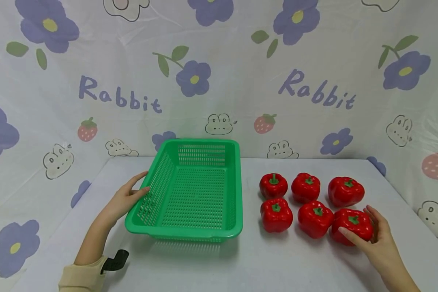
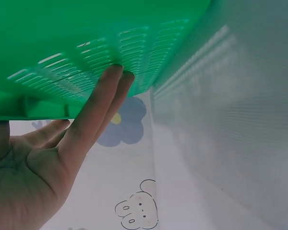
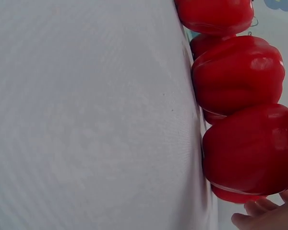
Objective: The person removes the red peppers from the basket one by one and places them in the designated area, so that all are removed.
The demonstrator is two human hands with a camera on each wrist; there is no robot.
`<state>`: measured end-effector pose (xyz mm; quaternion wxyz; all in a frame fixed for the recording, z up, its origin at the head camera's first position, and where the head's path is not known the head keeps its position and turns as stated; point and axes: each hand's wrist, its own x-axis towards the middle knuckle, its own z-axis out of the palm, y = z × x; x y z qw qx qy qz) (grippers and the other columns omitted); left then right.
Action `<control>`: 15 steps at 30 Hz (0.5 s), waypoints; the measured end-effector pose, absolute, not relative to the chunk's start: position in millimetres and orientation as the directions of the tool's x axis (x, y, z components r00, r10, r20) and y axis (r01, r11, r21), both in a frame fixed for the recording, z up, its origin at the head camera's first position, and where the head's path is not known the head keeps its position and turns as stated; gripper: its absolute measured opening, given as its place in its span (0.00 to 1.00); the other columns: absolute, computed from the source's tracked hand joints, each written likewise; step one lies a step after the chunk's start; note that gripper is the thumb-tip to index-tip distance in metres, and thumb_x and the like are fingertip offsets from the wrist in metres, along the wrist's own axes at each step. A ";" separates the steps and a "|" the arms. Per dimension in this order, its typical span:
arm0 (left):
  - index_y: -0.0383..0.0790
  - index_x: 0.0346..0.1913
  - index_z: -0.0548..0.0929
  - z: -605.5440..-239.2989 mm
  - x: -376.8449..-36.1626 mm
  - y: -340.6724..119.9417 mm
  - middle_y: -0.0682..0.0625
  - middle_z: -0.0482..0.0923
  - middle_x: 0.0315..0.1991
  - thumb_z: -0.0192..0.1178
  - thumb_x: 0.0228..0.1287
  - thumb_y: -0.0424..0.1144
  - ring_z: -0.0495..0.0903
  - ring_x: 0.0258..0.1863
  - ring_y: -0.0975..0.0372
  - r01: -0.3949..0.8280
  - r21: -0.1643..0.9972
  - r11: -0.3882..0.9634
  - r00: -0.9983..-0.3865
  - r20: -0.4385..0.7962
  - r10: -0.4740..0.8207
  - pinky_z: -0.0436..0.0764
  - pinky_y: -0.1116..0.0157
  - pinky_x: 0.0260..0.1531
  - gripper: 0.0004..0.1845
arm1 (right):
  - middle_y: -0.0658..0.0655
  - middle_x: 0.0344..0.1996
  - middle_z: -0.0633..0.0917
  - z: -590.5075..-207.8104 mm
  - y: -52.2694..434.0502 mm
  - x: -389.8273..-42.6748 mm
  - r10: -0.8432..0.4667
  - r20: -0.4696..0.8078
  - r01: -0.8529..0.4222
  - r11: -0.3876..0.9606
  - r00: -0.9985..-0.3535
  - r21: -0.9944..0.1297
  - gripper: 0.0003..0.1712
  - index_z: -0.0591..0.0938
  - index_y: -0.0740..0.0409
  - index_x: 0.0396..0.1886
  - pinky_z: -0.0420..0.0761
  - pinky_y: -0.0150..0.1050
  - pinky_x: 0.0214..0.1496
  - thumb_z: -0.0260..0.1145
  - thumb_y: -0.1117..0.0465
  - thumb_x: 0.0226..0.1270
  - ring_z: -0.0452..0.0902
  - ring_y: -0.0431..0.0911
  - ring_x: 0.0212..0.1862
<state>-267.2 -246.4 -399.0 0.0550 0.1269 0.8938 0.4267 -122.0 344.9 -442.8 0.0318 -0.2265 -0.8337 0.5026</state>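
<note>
A green plastic basket (image 1: 182,233) with slotted walls stands left of centre. My left hand (image 1: 125,198) holds its left rim, thumb over the top. In the left wrist view, two long fingers (image 2: 98,103) lie against the outer wall under the rim. Several red bell peppers with green stems sit in two rows on the right. Around the nearest right bell pepper (image 1: 352,223) my right hand (image 1: 377,239) curves, thumb across its front and fingers at its far right side. The right wrist view shows this bell pepper (image 3: 252,148) large, with fingertips (image 3: 242,220) beside it.
The white table (image 1: 252,267) meets a patterned cloth backdrop (image 1: 219,73) at its back edge. Left of the gripped one, a bell pepper (image 1: 315,219) sits close against it. Another bell pepper (image 1: 346,191) is right behind. A black strap end (image 1: 117,259) sticks out at the left sleeve.
</note>
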 end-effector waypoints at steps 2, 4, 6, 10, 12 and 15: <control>0.49 0.78 0.49 -398.6 -267.4 -246.6 0.27 0.71 0.64 0.48 0.75 0.53 0.81 0.54 0.46 0.178 0.774 0.607 -0.962 0.006 0.274 0.81 0.57 0.43 0.35 | 0.65 0.78 0.34 -441.2 346.0 -122.0 0.398 -0.154 0.320 0.393 -0.904 -0.862 0.64 0.28 0.50 0.78 0.58 0.68 0.68 0.64 0.40 0.65 0.32 0.66 0.78; 0.49 0.78 0.49 -398.3 -267.2 -246.4 0.27 0.70 0.64 0.47 0.75 0.54 0.81 0.53 0.46 0.173 0.771 0.612 -0.962 0.001 0.272 0.81 0.56 0.44 0.36 | 0.65 0.78 0.33 -439.5 348.1 -121.6 0.379 -0.125 0.283 0.396 -0.917 -0.873 0.60 0.27 0.51 0.77 0.53 0.67 0.71 0.59 0.39 0.69 0.29 0.65 0.78; 0.48 0.79 0.47 -396.7 -266.0 -245.4 0.26 0.69 0.64 0.47 0.75 0.55 0.80 0.54 0.44 0.170 0.767 0.619 -0.961 -0.009 0.276 0.80 0.52 0.47 0.37 | 0.65 0.78 0.32 -437.0 350.7 -121.6 0.354 -0.091 0.239 0.400 -0.931 -0.885 0.56 0.26 0.51 0.77 0.46 0.66 0.73 0.53 0.39 0.72 0.27 0.64 0.78; 0.45 0.79 0.41 -388.8 -263.1 -242.4 0.25 0.61 0.69 0.42 0.75 0.60 0.68 0.65 0.36 0.153 0.755 0.638 -0.958 -0.046 0.283 0.70 0.38 0.60 0.40 | 0.67 0.77 0.29 -428.4 354.0 -122.3 0.319 -0.047 0.186 0.422 -0.947 -0.887 0.50 0.25 0.54 0.76 0.39 0.68 0.72 0.43 0.37 0.75 0.24 0.66 0.77; 0.42 0.79 0.36 -381.4 -261.3 -239.9 0.26 0.55 0.72 0.39 0.75 0.61 0.59 0.71 0.34 0.151 0.736 0.660 -0.957 -0.060 0.285 0.62 0.34 0.64 0.42 | 0.68 0.76 0.28 -422.7 354.3 -122.9 0.317 -0.033 0.183 0.454 -0.948 -0.872 0.49 0.24 0.54 0.76 0.43 0.73 0.69 0.39 0.37 0.76 0.23 0.68 0.76; 0.37 0.78 0.33 -365.9 -258.4 -234.7 0.27 0.44 0.75 0.36 0.75 0.62 0.47 0.74 0.34 0.168 0.702 0.692 -0.957 -0.052 0.286 0.53 0.33 0.67 0.44 | 0.71 0.76 0.30 -413.1 352.8 -124.5 0.325 0.026 0.157 0.526 -0.945 -0.836 0.46 0.26 0.54 0.77 0.48 0.78 0.63 0.38 0.39 0.76 0.25 0.71 0.75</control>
